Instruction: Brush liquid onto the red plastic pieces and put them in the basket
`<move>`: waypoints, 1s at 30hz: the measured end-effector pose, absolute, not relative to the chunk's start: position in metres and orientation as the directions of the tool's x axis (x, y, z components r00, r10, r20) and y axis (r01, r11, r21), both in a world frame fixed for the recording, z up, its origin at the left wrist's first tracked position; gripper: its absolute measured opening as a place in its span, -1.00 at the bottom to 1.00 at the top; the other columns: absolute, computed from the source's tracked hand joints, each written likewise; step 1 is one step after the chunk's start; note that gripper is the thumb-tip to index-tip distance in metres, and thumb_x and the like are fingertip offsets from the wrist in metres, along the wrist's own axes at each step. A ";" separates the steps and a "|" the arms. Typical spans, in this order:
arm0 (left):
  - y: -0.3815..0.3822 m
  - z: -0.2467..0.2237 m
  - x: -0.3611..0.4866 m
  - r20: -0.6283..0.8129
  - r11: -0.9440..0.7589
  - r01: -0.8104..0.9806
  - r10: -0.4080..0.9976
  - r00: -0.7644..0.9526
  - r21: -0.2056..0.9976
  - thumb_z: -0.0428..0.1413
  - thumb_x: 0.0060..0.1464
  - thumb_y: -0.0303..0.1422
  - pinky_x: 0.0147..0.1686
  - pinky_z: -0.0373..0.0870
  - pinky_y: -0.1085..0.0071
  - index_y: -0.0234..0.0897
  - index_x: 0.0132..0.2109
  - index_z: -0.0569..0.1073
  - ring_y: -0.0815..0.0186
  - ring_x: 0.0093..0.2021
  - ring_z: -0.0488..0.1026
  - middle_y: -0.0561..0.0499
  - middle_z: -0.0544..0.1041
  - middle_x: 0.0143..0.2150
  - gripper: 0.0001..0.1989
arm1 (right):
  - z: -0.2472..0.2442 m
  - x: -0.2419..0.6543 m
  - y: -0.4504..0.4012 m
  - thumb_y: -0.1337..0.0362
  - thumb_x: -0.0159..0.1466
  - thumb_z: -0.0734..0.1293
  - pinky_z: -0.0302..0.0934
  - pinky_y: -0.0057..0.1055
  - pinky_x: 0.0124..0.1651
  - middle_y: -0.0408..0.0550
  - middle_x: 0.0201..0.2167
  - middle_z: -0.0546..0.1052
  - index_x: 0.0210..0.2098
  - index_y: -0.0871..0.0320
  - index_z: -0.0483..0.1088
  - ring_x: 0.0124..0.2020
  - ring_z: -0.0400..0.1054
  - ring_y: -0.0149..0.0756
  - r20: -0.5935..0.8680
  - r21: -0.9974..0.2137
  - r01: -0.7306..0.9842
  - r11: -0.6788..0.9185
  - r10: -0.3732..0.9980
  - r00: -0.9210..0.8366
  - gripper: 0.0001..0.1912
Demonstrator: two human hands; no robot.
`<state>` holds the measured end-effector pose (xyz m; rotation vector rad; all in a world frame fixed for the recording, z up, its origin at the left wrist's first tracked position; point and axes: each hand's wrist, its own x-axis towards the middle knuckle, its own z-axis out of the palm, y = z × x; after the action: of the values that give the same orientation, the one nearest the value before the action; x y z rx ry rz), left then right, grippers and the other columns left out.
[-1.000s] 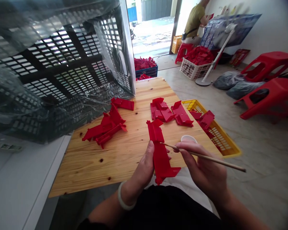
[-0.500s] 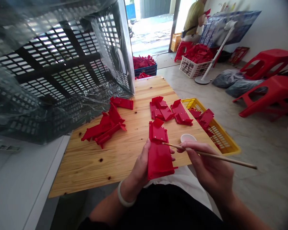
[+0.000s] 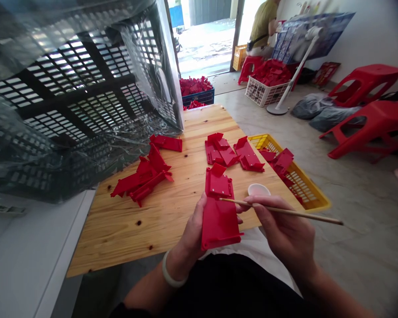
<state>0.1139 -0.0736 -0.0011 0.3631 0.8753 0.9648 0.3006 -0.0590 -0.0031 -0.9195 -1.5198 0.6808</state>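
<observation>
A red plastic part [image 3: 220, 221] is gripped by its sides in my left hand [image 3: 193, 229], above the near edge of the wooden table [image 3: 182, 207]. My right hand [image 3: 287, 229] pinches a thin wooden stick [image 3: 285, 212]; its tip lies over the middle of the red part, just below the raised plate. Whether the tip touches is too small to tell. Just beyond my right fingers is a small white dish [image 3: 258, 190]. More red parts [image 3: 219, 149] lie at the table's far right, and a pile of red parts [image 3: 144, 176] lies on the left.
A yellow basket [image 3: 310, 196] of red parts stands right of the table. A large plastic-wrapped crate [image 3: 86, 88] rises at the left. Behind are a white crate [image 3: 265, 92], a blue crate [image 3: 202, 97], a fan, red stools [image 3: 368, 84] and a seated person [image 3: 261, 26].
The stick and my right hand have shifted slightly left, its tip further across the red part. The held part is tilted a little differently. The whole view has moved slightly.
</observation>
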 end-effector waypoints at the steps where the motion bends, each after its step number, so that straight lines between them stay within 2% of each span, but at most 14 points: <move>1: -0.074 -0.001 0.114 -0.473 0.545 -0.558 0.834 0.284 0.626 0.03 0.31 0.28 0.05 0.63 0.01 -0.46 0.10 0.68 -0.19 0.03 0.69 -0.39 0.70 0.11 -0.18 | -0.003 0.301 -0.059 0.39 0.49 0.39 0.53 -0.28 -0.06 -0.10 -0.23 0.72 0.07 0.07 0.58 -0.22 0.65 -0.24 0.532 -0.833 0.178 0.524 0.847 -0.002 -0.78; 4: -0.074 0.001 0.114 -0.455 0.546 -0.544 0.836 0.307 0.637 0.03 0.30 0.31 0.07 0.62 0.04 -0.45 0.06 0.69 -0.19 0.07 0.67 -0.38 0.69 0.13 -0.16 | -0.003 0.301 -0.057 0.38 0.49 0.39 0.53 -0.30 -0.06 -0.11 -0.20 0.72 0.06 0.07 0.58 -0.23 0.66 -0.25 0.522 -0.835 0.213 0.507 0.853 0.016 -0.80; 7: -0.073 0.003 0.114 -0.472 0.538 -0.545 0.839 0.271 0.643 0.04 0.33 0.25 0.02 0.63 0.07 -0.44 0.07 0.69 -0.16 0.02 0.69 -0.36 0.71 0.10 -0.22 | 0.000 0.301 -0.057 0.39 0.50 0.37 0.55 -0.29 -0.07 -0.10 -0.21 0.72 0.06 0.08 0.57 -0.22 0.67 -0.25 0.504 -0.844 0.197 0.499 0.863 -0.028 -0.80; 11: -0.073 0.006 0.116 -0.492 0.528 -0.532 0.841 0.223 0.662 0.07 0.30 0.27 -0.07 0.64 0.12 -0.43 0.05 0.69 -0.11 -0.04 0.70 -0.36 0.71 0.09 -0.22 | 0.003 0.301 -0.056 0.40 0.49 0.38 0.55 -0.25 -0.08 -0.10 -0.23 0.72 0.08 0.06 0.57 -0.21 0.66 -0.21 0.560 -0.810 0.206 0.549 0.828 -0.007 -0.77; 15: -0.074 0.007 0.117 -0.488 0.510 -0.485 0.854 0.183 0.710 0.11 0.26 0.29 -0.02 0.62 0.17 -0.41 -0.02 0.70 -0.05 -0.05 0.70 -0.32 0.72 0.06 -0.24 | 0.005 0.301 -0.054 0.40 0.49 0.38 0.54 -0.25 -0.06 -0.09 -0.21 0.71 0.07 0.06 0.55 -0.20 0.65 -0.22 0.577 -0.778 0.256 0.574 0.813 -0.072 -0.78; 24: -0.073 0.004 0.120 -0.505 0.517 -0.446 0.849 0.156 0.731 0.14 0.22 0.30 0.00 0.63 0.11 -0.41 0.02 0.67 -0.07 -0.06 0.71 -0.33 0.72 0.04 -0.22 | 0.008 0.302 -0.051 0.41 0.47 0.39 0.54 -0.34 -0.10 -0.12 -0.21 0.71 0.05 0.05 0.56 -0.24 0.65 -0.27 0.605 -0.739 0.296 0.606 0.789 -0.104 -0.78; 27: -0.061 -0.009 0.119 -0.513 0.531 -0.447 0.841 0.173 0.720 0.14 0.23 0.26 -0.05 0.64 0.06 -0.43 0.05 0.61 -0.09 -0.10 0.72 -0.36 0.72 0.00 -0.25 | 0.003 0.311 -0.052 0.41 0.46 0.39 0.55 -0.33 -0.09 -0.12 -0.22 0.71 0.05 0.04 0.58 -0.23 0.65 -0.24 0.623 -0.744 0.308 0.593 0.782 0.000 -0.77; 30: -0.024 -0.027 0.122 -0.440 0.435 -0.404 0.894 0.086 0.805 0.14 0.31 0.09 -0.05 0.63 0.10 -0.38 -0.02 0.57 -0.01 -0.14 0.70 -0.28 0.73 -0.13 -0.45 | -0.004 0.326 -0.053 0.35 0.48 0.41 0.52 -0.34 -0.07 -0.12 -0.23 0.72 -0.01 0.04 0.61 -0.25 0.63 -0.25 0.606 -0.776 0.340 0.530 0.776 0.175 -0.84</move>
<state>0.1221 -0.0238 -0.0266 0.5611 1.0888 1.0464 0.3263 -0.0530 -0.0044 -1.0387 -1.4214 0.4042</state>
